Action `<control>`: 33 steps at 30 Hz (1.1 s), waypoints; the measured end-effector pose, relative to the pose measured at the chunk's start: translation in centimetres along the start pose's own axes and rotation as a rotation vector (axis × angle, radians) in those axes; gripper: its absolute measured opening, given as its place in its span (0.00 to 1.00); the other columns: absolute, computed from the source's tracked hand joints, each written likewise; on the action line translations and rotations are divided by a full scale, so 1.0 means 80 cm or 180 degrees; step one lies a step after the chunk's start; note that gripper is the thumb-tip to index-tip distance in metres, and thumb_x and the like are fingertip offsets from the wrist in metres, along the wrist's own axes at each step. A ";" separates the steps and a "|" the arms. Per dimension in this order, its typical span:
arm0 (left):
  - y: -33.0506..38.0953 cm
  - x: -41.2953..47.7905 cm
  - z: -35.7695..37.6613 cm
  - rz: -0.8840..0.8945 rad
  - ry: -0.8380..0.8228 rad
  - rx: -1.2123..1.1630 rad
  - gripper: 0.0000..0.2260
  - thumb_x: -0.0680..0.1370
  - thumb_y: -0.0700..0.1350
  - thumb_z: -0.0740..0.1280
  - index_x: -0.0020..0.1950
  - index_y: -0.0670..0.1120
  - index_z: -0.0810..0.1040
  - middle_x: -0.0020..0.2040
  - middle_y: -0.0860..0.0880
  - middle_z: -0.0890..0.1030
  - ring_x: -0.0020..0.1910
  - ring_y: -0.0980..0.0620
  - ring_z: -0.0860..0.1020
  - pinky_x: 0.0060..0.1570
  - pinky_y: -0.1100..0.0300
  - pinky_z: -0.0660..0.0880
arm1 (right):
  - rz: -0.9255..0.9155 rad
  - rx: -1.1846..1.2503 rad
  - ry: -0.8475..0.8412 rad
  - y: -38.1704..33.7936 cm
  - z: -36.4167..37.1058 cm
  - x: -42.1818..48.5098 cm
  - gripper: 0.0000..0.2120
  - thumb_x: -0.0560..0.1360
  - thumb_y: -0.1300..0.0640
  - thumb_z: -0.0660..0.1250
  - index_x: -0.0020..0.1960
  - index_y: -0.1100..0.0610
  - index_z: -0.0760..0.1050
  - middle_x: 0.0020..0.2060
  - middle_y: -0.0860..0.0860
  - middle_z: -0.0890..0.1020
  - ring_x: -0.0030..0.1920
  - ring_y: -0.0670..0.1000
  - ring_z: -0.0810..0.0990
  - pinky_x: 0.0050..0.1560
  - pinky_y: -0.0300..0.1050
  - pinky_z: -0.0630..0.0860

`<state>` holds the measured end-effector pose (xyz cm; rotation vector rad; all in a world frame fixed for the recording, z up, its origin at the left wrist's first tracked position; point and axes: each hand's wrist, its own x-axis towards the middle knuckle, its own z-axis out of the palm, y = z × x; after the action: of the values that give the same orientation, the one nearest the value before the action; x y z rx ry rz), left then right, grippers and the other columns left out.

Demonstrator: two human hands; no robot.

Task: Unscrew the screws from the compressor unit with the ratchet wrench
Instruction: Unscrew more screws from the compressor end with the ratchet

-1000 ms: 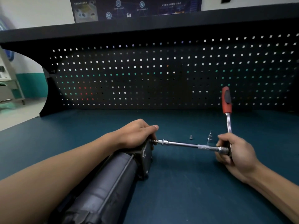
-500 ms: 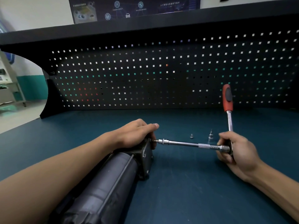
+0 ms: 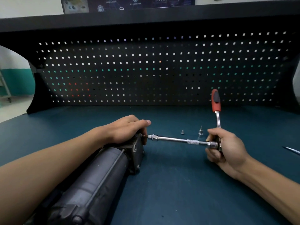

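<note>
On the dark teal workbench (image 3: 178, 184), a black cylindrical compressor unit (image 3: 90, 181) lies on its side at the near left, its long body running from the near-left corner toward the middle, where it stops at a square end plate (image 3: 138, 150). The left hand (image 3: 126, 129) rests on top of that end, its fingers curled down over the far edge and gripping the unit. A ratchet wrench (image 3: 216, 114) stands nearly upright at the right, its red and black handle pointing up in front of the black pegboard (image 3: 162, 70). From its head a chrome extension bar (image 3: 178, 140) runs leftward, almost level, and its tip meets the face of the end plate just below the left hand's fingertips. The right hand (image 3: 225, 148) is wrapped around the wrench's head where the bar joins it, fingers closed round the metal. Just beyond the bar, on the bench, a small loose screw (image 3: 182, 132) and a silver bit socket (image 3: 200, 133) stand apart from each other. At the far right edge lies a thin metal piece (image 3: 292, 150), too cut off to identify.
</note>
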<state>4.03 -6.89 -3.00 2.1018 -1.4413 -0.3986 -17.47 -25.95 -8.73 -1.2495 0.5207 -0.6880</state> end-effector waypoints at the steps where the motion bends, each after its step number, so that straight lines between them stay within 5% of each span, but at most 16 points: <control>1: -0.001 -0.001 -0.001 0.0005 0.0004 0.0008 0.30 0.73 0.69 0.54 0.39 0.48 0.86 0.42 0.47 0.86 0.45 0.42 0.81 0.57 0.45 0.75 | 0.0020 -0.0057 -0.0015 -0.002 0.002 -0.003 0.17 0.79 0.56 0.59 0.32 0.60 0.68 0.16 0.53 0.60 0.18 0.50 0.55 0.33 0.51 0.47; 6: -0.004 -0.001 0.000 0.0028 -0.0039 0.0118 0.30 0.71 0.71 0.55 0.41 0.50 0.86 0.42 0.44 0.85 0.40 0.45 0.80 0.53 0.47 0.76 | 0.0368 -0.0182 0.0034 -0.012 0.001 -0.012 0.15 0.78 0.54 0.60 0.33 0.58 0.69 0.17 0.53 0.60 0.19 0.49 0.54 0.26 0.43 0.51; 9: -0.005 -0.001 0.000 0.0142 -0.0055 0.0296 0.26 0.66 0.73 0.63 0.38 0.52 0.85 0.31 0.49 0.80 0.30 0.57 0.72 0.34 0.60 0.71 | 0.0422 -0.0229 0.0099 -0.008 0.004 -0.013 0.15 0.78 0.54 0.61 0.34 0.57 0.68 0.18 0.52 0.61 0.18 0.49 0.55 0.24 0.41 0.52; 14: -0.007 0.001 -0.001 0.0192 -0.0138 0.0201 0.25 0.64 0.72 0.69 0.38 0.50 0.84 0.36 0.45 0.82 0.33 0.57 0.73 0.38 0.60 0.69 | -0.0617 -0.0890 0.0300 -0.002 -0.001 -0.009 0.19 0.79 0.53 0.66 0.31 0.59 0.71 0.21 0.54 0.67 0.20 0.50 0.64 0.21 0.39 0.61; 17: -0.007 0.005 0.001 0.0205 -0.0129 0.0169 0.22 0.66 0.70 0.71 0.37 0.50 0.84 0.31 0.50 0.79 0.31 0.58 0.71 0.35 0.64 0.67 | -0.0976 -0.1202 0.0357 -0.005 -0.006 -0.012 0.22 0.78 0.50 0.68 0.28 0.57 0.72 0.21 0.55 0.69 0.22 0.52 0.67 0.24 0.41 0.65; 20: -0.008 0.004 0.000 0.0217 -0.0112 0.0185 0.19 0.70 0.65 0.73 0.37 0.49 0.84 0.29 0.53 0.76 0.30 0.59 0.70 0.32 0.67 0.66 | -0.1148 -0.1231 0.0378 -0.008 -0.003 -0.015 0.22 0.78 0.53 0.68 0.29 0.59 0.68 0.22 0.54 0.66 0.23 0.51 0.65 0.22 0.41 0.64; 27: -0.011 0.003 -0.001 0.0191 -0.0120 0.0183 0.26 0.64 0.74 0.68 0.38 0.51 0.84 0.36 0.45 0.82 0.33 0.58 0.72 0.37 0.62 0.69 | -0.1267 -0.1498 0.0382 -0.007 -0.004 -0.013 0.25 0.79 0.56 0.67 0.27 0.53 0.60 0.22 0.49 0.63 0.24 0.51 0.63 0.29 0.49 0.61; 33: -0.011 0.006 -0.001 0.0210 -0.0096 0.0217 0.27 0.63 0.74 0.68 0.37 0.51 0.84 0.30 0.55 0.78 0.30 0.60 0.71 0.32 0.69 0.66 | -0.2722 -0.2251 0.0007 -0.017 -0.008 -0.014 0.22 0.79 0.56 0.65 0.31 0.63 0.65 0.23 0.56 0.67 0.24 0.56 0.66 0.27 0.52 0.64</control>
<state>4.90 -7.07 -3.42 2.1032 -1.5576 -0.3618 -18.98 -25.81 -7.56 -2.1784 0.2020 -1.2769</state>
